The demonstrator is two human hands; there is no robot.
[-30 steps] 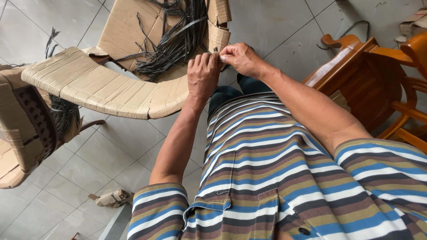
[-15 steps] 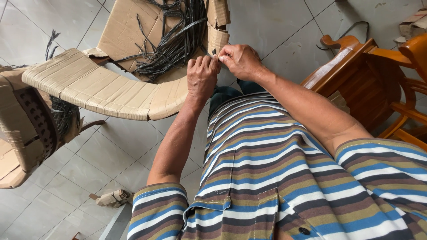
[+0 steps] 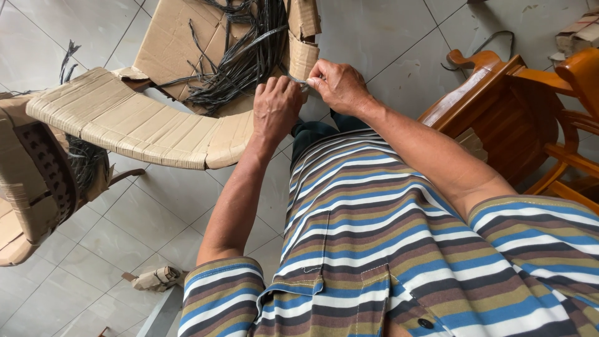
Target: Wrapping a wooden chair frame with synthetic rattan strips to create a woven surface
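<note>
Your left hand [image 3: 274, 109] and right hand [image 3: 336, 84] meet just above the centre of the frame, fingertips pinched together on a thin dark strip [image 3: 298, 80] that shows only as a short sliver between them; both hands are clenched on it, the left from below and the right from the side. Keep the two pinch points close, so that the strip stays taut and does not twist between them. The strip sits at the edge of a folded cardboard flap [image 3: 302, 55], just to the right of the loose bundle of dark strands [image 3: 246, 56] spread over the flattened cardboard sheet [image 3: 171, 43] at top centre. Draw only the one strip; the neighbouring strands lie tangled and could snag if pulled along with it. The curved cardboard-wrapped piece [image 3: 143, 125] runs from the left edge toward your left wrist; keep your forearm off it so that the wrapping is not creased. The wooden chair [image 3: 518, 112] stands well apart at the right, on the tiled floor [image 3: 387, 31].
</note>
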